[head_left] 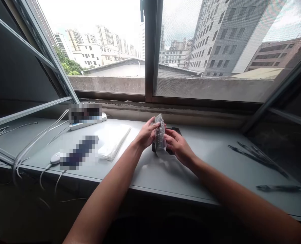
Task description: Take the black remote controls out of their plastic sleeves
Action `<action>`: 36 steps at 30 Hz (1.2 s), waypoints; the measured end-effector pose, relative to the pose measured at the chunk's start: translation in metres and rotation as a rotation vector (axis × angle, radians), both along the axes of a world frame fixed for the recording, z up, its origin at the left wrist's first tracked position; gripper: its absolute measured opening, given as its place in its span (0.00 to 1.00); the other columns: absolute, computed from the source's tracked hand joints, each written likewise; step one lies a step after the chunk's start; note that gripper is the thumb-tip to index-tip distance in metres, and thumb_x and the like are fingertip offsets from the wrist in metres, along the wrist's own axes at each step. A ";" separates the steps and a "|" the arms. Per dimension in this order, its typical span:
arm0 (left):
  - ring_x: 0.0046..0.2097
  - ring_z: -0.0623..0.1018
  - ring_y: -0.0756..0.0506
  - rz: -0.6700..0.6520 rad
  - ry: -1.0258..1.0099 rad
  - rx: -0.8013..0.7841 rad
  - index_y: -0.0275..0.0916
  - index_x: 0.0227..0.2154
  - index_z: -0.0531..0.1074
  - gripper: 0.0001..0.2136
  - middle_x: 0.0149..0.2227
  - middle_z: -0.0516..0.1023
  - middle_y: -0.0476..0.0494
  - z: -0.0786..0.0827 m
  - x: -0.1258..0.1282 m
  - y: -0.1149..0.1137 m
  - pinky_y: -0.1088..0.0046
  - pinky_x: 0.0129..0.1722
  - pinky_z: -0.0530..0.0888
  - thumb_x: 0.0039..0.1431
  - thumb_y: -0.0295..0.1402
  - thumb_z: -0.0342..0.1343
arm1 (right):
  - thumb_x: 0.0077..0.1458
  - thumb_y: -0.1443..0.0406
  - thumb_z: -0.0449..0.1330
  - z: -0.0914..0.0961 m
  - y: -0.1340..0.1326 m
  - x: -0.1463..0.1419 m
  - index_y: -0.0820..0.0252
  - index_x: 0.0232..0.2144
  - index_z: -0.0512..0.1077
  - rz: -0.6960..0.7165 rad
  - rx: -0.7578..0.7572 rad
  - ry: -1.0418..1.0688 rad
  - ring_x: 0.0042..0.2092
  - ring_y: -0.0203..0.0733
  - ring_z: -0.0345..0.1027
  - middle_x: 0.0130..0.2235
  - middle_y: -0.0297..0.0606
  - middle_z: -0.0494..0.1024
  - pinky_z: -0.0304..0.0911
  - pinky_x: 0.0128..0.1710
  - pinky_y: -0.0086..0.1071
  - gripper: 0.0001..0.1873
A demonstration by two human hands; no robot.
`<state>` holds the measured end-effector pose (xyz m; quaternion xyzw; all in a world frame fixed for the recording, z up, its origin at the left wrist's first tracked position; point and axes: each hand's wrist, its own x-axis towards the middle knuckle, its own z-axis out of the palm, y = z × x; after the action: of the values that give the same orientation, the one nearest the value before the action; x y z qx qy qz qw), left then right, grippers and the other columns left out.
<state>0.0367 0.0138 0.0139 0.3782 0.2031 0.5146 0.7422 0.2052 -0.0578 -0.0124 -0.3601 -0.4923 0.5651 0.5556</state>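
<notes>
A dark remote control in a clear plastic bag (160, 137) is held upright above the desk, rows of small buttons faintly showing through the film. My left hand (147, 132) grips it from the left, the thumb lying across its upper part. On the other side, the curled fingers of my right hand (177, 144) hold the bag's right edge. Behind and below the hands lie black items (175, 130) on the desk, mostly covered; their kind is hard to make out.
A stack of clear plastic bags (116, 140) lies left of my hands. Further left are a white power strip (88, 123), blurred-out items and white cables (35, 139). Dark cables or strips (257, 156) lie at the right. The desk's front edge (170, 195) runs below my forearms; a window stands behind.
</notes>
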 end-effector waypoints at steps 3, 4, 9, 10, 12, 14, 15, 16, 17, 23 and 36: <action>0.48 0.85 0.42 0.049 -0.002 0.034 0.39 0.59 0.72 0.31 0.49 0.85 0.39 -0.001 -0.001 0.003 0.68 0.46 0.80 0.53 0.26 0.75 | 0.65 0.54 0.71 0.007 -0.003 -0.002 0.57 0.56 0.76 0.116 -0.150 0.053 0.45 0.52 0.86 0.50 0.47 0.87 0.82 0.48 0.45 0.23; 0.47 0.85 0.43 0.076 0.010 0.042 0.39 0.58 0.72 0.31 0.48 0.85 0.39 -0.002 -0.003 0.004 0.69 0.46 0.79 0.52 0.27 0.76 | 0.65 0.54 0.71 0.009 -0.005 -0.003 0.60 0.54 0.77 0.163 -0.185 0.061 0.41 0.52 0.86 0.46 0.49 0.87 0.82 0.45 0.45 0.22; 0.43 0.82 0.48 0.200 0.120 0.030 0.41 0.52 0.78 0.31 0.46 0.85 0.45 -0.005 -0.007 0.009 0.75 0.41 0.74 0.45 0.30 0.81 | 0.65 0.56 0.71 0.012 -0.007 -0.001 0.67 0.49 0.77 0.337 -0.290 0.091 0.37 0.50 0.85 0.41 0.53 0.87 0.82 0.40 0.40 0.20; 0.43 0.82 0.48 0.210 0.141 0.022 0.41 0.51 0.79 0.30 0.45 0.85 0.45 -0.006 -0.006 0.009 0.75 0.41 0.74 0.43 0.31 0.82 | 0.66 0.56 0.71 0.012 -0.007 0.000 0.67 0.51 0.77 0.373 -0.310 0.098 0.38 0.50 0.85 0.41 0.53 0.87 0.82 0.41 0.40 0.20; 0.41 0.81 0.48 0.222 0.178 0.004 0.39 0.46 0.80 0.27 0.43 0.84 0.45 -0.007 -0.006 0.010 0.75 0.40 0.74 0.42 0.33 0.82 | 0.67 0.57 0.70 0.011 -0.007 0.002 0.66 0.53 0.77 0.432 -0.338 0.109 0.39 0.49 0.85 0.43 0.52 0.87 0.82 0.42 0.39 0.21; 0.38 0.80 0.49 0.235 0.201 -0.018 0.39 0.43 0.81 0.23 0.41 0.84 0.45 -0.008 -0.005 0.011 0.76 0.36 0.73 0.45 0.38 0.81 | 0.65 0.58 0.71 0.009 -0.007 0.003 0.66 0.53 0.77 0.466 -0.349 0.107 0.37 0.47 0.84 0.43 0.50 0.87 0.82 0.41 0.37 0.20; 0.37 0.80 0.49 0.233 0.206 -0.034 0.38 0.43 0.81 0.22 0.42 0.85 0.43 -0.008 -0.005 0.011 0.76 0.35 0.73 0.48 0.41 0.79 | 0.65 0.60 0.72 0.009 -0.008 0.004 0.66 0.52 0.77 0.479 -0.351 0.103 0.36 0.45 0.84 0.42 0.49 0.87 0.81 0.39 0.35 0.19; 0.36 0.79 0.48 0.223 0.207 -0.052 0.38 0.43 0.82 0.21 0.43 0.85 0.42 -0.007 -0.006 0.011 0.75 0.33 0.72 0.52 0.45 0.77 | 0.64 0.60 0.72 0.008 -0.008 0.004 0.67 0.52 0.78 0.494 -0.352 0.098 0.35 0.44 0.83 0.42 0.49 0.87 0.80 0.37 0.34 0.19; 0.36 0.79 0.47 0.203 0.205 -0.074 0.37 0.43 0.82 0.21 0.44 0.86 0.39 -0.006 -0.006 0.012 0.74 0.32 0.73 0.56 0.48 0.73 | 0.65 0.61 0.71 0.008 -0.009 0.004 0.67 0.52 0.78 0.510 -0.352 0.095 0.34 0.43 0.83 0.42 0.48 0.86 0.80 0.36 0.33 0.19; 0.38 0.81 0.45 0.117 0.140 -0.121 0.33 0.46 0.83 0.18 0.50 0.87 0.33 0.001 -0.009 0.009 0.71 0.36 0.77 0.70 0.44 0.58 | 0.67 0.60 0.69 0.009 -0.012 0.003 0.65 0.52 0.79 0.552 -0.343 0.103 0.33 0.42 0.82 0.43 0.46 0.86 0.78 0.34 0.31 0.16; 0.45 0.85 0.39 0.104 0.141 -0.046 0.33 0.47 0.82 0.20 0.51 0.87 0.29 0.002 -0.007 0.005 0.68 0.42 0.79 0.69 0.47 0.59 | 0.68 0.59 0.71 0.011 -0.012 0.005 0.63 0.54 0.79 0.538 -0.275 0.086 0.37 0.42 0.83 0.43 0.45 0.86 0.79 0.39 0.34 0.18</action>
<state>0.0302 0.0191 0.0157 0.3853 0.2862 0.5196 0.7069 0.2103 -0.0700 -0.0011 -0.2645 -0.4649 0.7680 0.3522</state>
